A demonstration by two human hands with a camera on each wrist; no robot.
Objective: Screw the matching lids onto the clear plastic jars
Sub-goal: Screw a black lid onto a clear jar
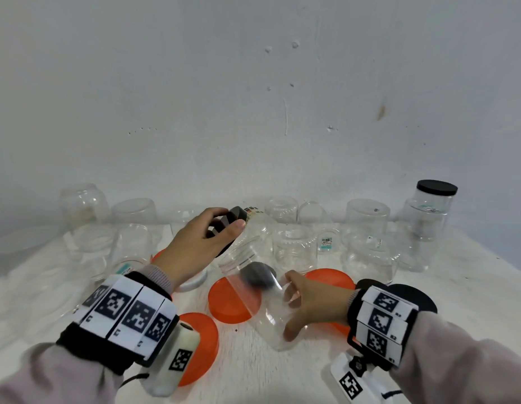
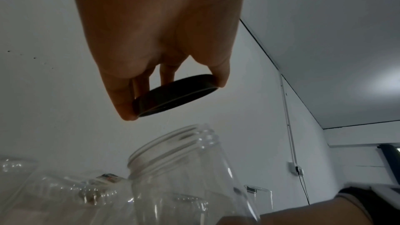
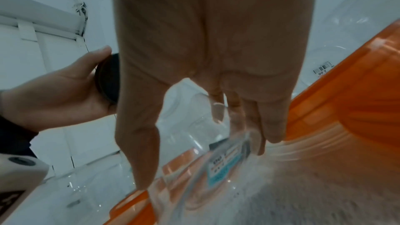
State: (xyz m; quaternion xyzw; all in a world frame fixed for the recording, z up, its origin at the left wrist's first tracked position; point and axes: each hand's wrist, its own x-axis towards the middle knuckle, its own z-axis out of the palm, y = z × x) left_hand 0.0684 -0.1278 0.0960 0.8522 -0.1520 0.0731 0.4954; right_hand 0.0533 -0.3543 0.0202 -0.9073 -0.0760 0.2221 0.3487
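My left hand (image 1: 221,228) grips a black screw lid (image 1: 228,228) by its rim, held above the table; in the left wrist view that lid (image 2: 175,95) hangs just above the jar's threaded mouth (image 2: 171,145). My right hand (image 1: 294,304) holds a clear plastic jar (image 1: 253,293) tilted, its open mouth pointing up and left toward the lid. In the right wrist view my fingers (image 3: 255,122) wrap the jar (image 3: 216,168), which bears a blue-edged label. Lid and jar are apart. Another black lid (image 1: 259,274) lies behind the jar, seen through it.
Several orange lids (image 1: 230,298) lie on the white table (image 1: 457,287), one (image 1: 198,345) near my left wrist. Several open clear jars (image 1: 294,246) crowd the back. A jar with a black lid (image 1: 435,199) stands stacked at the back right. A white lid (image 1: 195,282) lies under my left forearm.
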